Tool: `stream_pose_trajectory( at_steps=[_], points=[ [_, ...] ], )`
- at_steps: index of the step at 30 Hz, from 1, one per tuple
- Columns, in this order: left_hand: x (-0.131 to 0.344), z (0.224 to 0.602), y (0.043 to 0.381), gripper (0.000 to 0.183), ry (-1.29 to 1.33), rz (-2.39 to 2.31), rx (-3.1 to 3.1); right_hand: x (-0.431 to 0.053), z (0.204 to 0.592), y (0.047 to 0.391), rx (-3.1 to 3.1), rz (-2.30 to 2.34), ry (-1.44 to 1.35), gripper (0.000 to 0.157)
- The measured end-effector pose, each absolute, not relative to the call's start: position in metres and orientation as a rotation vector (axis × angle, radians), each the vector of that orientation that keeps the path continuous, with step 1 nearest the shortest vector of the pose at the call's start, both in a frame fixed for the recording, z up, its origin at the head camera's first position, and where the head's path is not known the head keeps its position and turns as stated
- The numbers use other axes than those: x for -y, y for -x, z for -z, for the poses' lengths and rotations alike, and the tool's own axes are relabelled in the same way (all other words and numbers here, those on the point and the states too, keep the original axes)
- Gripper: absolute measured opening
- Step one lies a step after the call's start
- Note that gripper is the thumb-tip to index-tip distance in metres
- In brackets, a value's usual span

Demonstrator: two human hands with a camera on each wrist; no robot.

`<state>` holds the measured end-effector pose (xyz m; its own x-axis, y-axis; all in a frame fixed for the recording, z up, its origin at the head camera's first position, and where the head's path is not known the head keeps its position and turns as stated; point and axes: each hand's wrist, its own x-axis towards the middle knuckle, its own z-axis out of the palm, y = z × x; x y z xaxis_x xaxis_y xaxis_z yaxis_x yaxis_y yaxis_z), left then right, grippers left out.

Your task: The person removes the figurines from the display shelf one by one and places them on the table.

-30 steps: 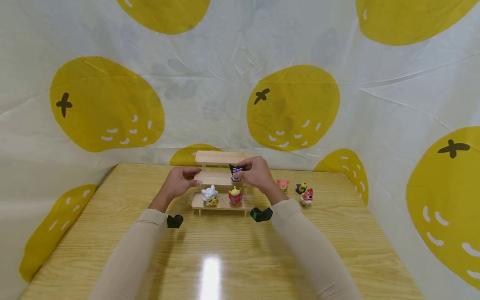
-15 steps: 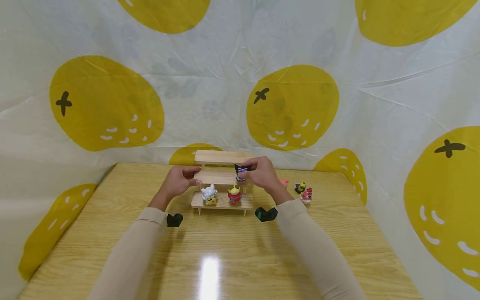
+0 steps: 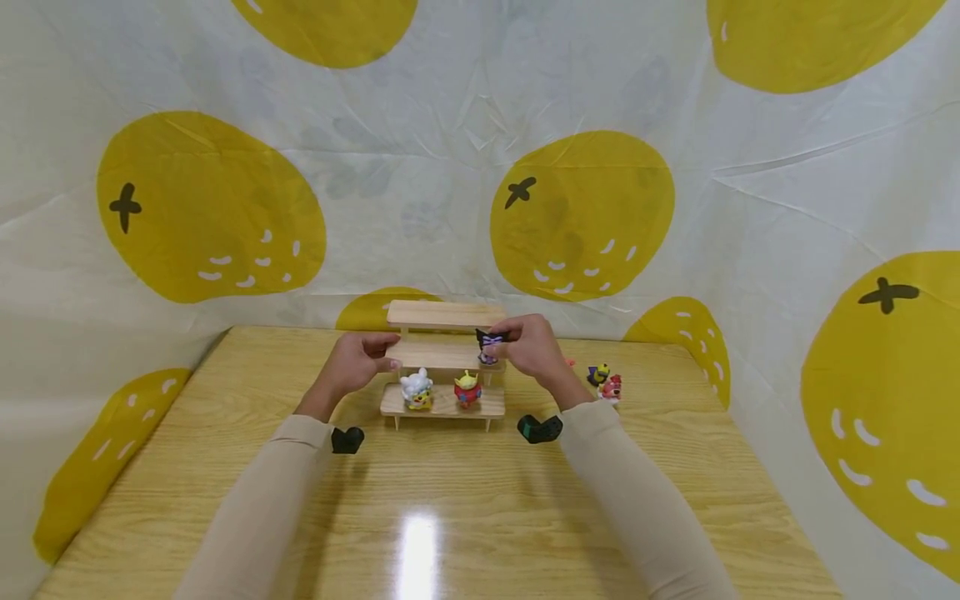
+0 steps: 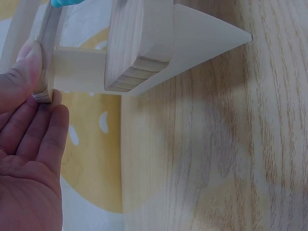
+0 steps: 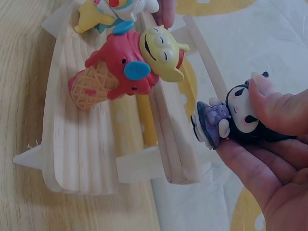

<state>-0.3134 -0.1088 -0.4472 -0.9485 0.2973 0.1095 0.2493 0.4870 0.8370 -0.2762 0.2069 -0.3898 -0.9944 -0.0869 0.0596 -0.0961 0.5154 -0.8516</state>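
A three-tier wooden display stand stands at the back of the table. My left hand grips the left end of its middle tier; in the left wrist view the thumb lies on one face of the board and fingers on the other. With thumb and fingers, my right hand pinches a black-hooded figurine in a purple dress over the middle tier's right end. On the bottom tier sit a white-and-yellow figurine and a yellow-headed, red-bodied figurine with a waffle-cone base.
Right of the stand, a yellow-and-dark figurine and a red-and-white figurine stand on the wooden table. A bit of a pink one shows behind the right wrist. A fruit-patterned cloth hangs behind.
My right hand has carried the black-hooded figurine a little to the right along the middle tier, and its arm now hides most of the pink figurine. The left hand keeps its grip.
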Motion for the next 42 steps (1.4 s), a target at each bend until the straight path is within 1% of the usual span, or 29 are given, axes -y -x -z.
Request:
stream_pose_trajectory(
  at_steps=[9, 27, 42],
  points=[
    [0.109, 0.448, 0.314, 0.049, -0.500, -1.482, -2.667, -0.216, 0.393, 0.275, 2.726, -1.561, -0.144, 0.028],
    [0.108, 0.447, 0.312, 0.048, -0.493, -1.488, -2.661, -0.238, 0.395, 0.265, 2.701, -1.584, -0.217, 0.027],
    [0.109, 0.448, 0.312, 0.049, -0.527, -1.490, -2.671, -0.251, 0.403, 0.265, 2.729, -1.590, -0.164, 0.027]
  ],
)
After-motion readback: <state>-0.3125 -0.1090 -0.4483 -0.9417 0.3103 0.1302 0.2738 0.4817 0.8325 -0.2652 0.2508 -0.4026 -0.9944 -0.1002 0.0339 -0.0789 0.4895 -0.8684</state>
